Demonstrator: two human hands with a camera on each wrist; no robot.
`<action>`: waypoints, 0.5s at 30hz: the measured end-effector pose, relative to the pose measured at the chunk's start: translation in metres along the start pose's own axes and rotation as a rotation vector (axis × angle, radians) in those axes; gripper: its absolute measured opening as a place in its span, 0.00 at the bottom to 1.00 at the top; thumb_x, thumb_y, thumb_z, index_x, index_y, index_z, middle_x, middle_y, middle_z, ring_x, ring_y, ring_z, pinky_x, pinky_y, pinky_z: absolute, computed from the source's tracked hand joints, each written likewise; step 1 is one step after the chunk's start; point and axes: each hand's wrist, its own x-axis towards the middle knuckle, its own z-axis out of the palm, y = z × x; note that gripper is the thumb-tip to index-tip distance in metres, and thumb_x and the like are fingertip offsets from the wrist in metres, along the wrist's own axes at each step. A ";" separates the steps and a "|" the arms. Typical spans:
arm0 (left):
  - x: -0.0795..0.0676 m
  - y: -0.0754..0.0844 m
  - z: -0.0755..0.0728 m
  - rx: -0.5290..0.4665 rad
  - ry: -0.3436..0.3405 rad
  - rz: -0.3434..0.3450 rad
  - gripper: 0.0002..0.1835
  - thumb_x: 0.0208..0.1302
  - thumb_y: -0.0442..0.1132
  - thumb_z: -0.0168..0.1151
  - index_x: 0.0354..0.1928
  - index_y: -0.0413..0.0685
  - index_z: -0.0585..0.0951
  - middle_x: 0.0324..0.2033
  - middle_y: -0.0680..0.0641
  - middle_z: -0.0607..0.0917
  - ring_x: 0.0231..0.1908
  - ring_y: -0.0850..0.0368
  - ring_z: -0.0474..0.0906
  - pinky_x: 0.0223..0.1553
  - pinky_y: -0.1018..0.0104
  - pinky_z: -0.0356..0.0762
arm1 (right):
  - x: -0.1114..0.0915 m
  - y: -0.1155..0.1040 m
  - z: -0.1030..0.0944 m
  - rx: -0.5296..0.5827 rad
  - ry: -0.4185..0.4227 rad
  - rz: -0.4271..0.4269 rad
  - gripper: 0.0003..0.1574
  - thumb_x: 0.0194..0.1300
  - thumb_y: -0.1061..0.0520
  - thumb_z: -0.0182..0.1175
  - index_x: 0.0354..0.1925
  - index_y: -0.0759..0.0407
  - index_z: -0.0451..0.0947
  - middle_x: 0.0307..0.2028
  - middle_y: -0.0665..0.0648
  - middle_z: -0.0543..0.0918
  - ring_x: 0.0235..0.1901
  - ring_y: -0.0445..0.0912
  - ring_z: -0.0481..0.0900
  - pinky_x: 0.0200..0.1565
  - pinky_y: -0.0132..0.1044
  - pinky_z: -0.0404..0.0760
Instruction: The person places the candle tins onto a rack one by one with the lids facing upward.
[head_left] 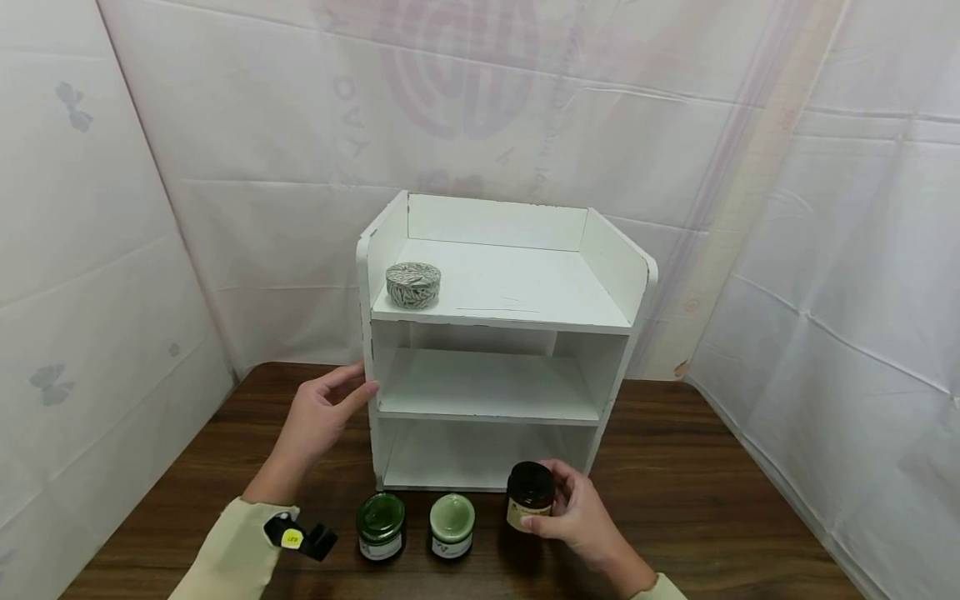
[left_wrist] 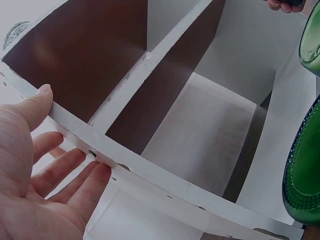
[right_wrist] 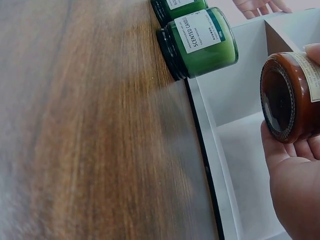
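A small white shelf unit (head_left: pixel 487 414) stands on the table. My left hand (head_left: pixel 330 410) is at its left side panel, thumb at the front edge and the other fingers lightly bent against the outer side (left_wrist: pixel 55 172). In my right hand (head_left: pixel 581 512) I hold an amber glass candle jar (head_left: pixel 529 497) with a black lid and cream label, in front of the bottom shelf's right end. The right wrist view shows the jar's base (right_wrist: pixel 278 100) above the table level. Left of it stand a light green candle jar (head_left: pixel 452 527) and a dark green candle jar (head_left: pixel 381 527).
A round patterned tin (head_left: pixel 413 285) sits on the front left of the top shelf, which has raised sides and back. Below are a middle shelf (head_left: pixel 487 383) and a bottom shelf (head_left: pixel 450 457). White cloth (head_left: pixel 285 208) hangs behind and beside the dark wooden table (head_left: pixel 675 467).
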 end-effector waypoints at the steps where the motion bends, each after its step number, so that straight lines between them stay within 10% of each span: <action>1: 0.000 0.000 0.000 0.000 0.000 0.002 0.32 0.72 0.55 0.64 0.72 0.46 0.74 0.67 0.42 0.79 0.67 0.46 0.73 0.50 0.83 0.72 | 0.000 0.000 0.000 0.002 0.001 0.001 0.41 0.53 0.69 0.73 0.60 0.82 0.63 0.51 0.53 0.80 0.49 0.39 0.83 0.51 0.29 0.83; 15: 0.001 -0.002 -0.001 -0.004 -0.005 0.007 0.32 0.72 0.55 0.64 0.72 0.47 0.74 0.67 0.42 0.79 0.67 0.47 0.73 0.50 0.83 0.72 | 0.000 0.002 0.001 -0.016 0.014 -0.019 0.40 0.52 0.68 0.75 0.60 0.77 0.68 0.51 0.50 0.84 0.50 0.40 0.84 0.53 0.31 0.82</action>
